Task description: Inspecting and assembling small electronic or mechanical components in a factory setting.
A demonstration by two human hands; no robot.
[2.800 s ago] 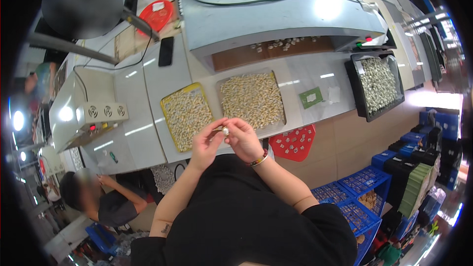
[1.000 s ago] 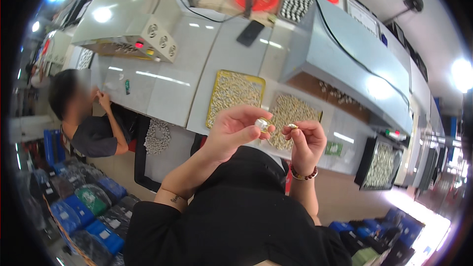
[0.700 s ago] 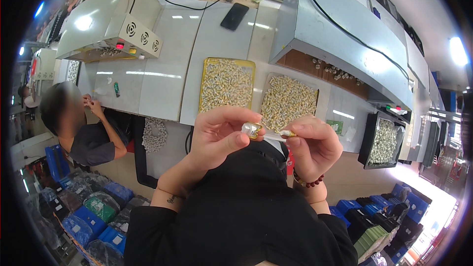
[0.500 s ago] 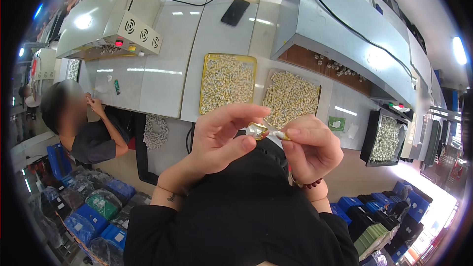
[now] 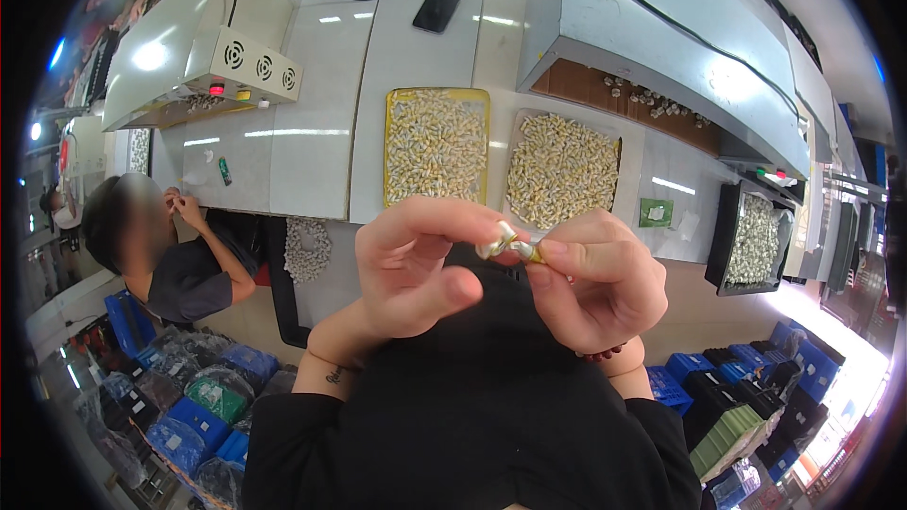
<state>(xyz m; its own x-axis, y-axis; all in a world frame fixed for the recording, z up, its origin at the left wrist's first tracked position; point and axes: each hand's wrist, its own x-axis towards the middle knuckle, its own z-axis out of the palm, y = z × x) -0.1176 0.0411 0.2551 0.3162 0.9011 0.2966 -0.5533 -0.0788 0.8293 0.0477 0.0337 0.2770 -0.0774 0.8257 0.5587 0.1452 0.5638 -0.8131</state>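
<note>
In front of my chest my right hand (image 5: 600, 283) pinches a small silver-and-gold metal fitting (image 5: 526, 250) between thumb and forefinger. Against its left end sits a shiny white-and-gold small fitting (image 5: 499, 242), near my left fingertips. My left hand (image 5: 411, 269) has its thumb spread away from the forefinger, whose tip touches or nearly touches that fitting. Whether the two pieces are joined cannot be made out. Beyond the hands, a yellow-rimmed tray (image 5: 388, 146) and a second tray (image 5: 619, 165) are filled with similar small white-and-gold pieces.
A grey metal hood (image 5: 652, 57) covers loose pieces at right. The black tray (image 5: 720, 227) holds whitish pieces. A phone (image 5: 440, 6) and green packet (image 5: 656, 212) lie on the table. Left are a vented machine (image 5: 203, 66) and a seated person (image 5: 189, 274). Crates (image 5: 189, 406) stand behind.
My left thumb has moved off the left-hand fitting and down, opening a gap to the forefinger. The right hand keeps its pinch. The view has shifted slightly.
</note>
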